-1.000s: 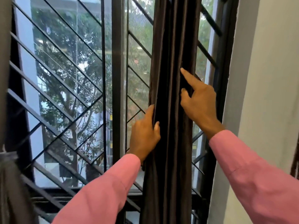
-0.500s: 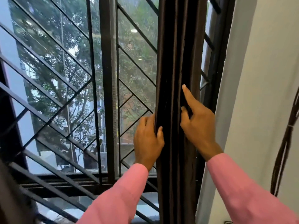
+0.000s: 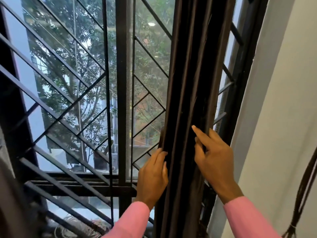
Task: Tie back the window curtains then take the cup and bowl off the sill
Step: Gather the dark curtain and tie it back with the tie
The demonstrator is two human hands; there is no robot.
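Dark brown fabric of the curtain [image 3: 187, 83] was found gathered into a narrow upright bundle of folds at the right side of the window. It hung just in front of the black metal grille [image 3: 72, 107] and close beside the right window frame [image 3: 247, 93].

The left hand [image 3: 152, 176] was at the bundle's left edge, low in the view. Its fingers were curled round that edge with the tips hidden behind the cloth, and the thumb lay on the near face.

The right hand [image 3: 214, 158] was at the opposite side of the bundle, slightly higher. Its index finger [image 3: 199, 133] was extended upward and lay against the front folds, with the thumb pressed on the fabric just below it. The remaining fingers appeared to wrap round the bundle's right edge, though the folds hid their tips and this could not be confirmed. The bundle ran between the two hands, and both were in contact with it.

Pink sleeves [image 3: 133, 220] covered both forearms to the wrist. A white wall [image 3: 277, 117] stood right of the frame, and a dark cord [image 3: 307, 186] hung against it at the far right, ending in a frayed tip near the lower edge. Green trees [image 3: 82, 66] were visible through the glass.
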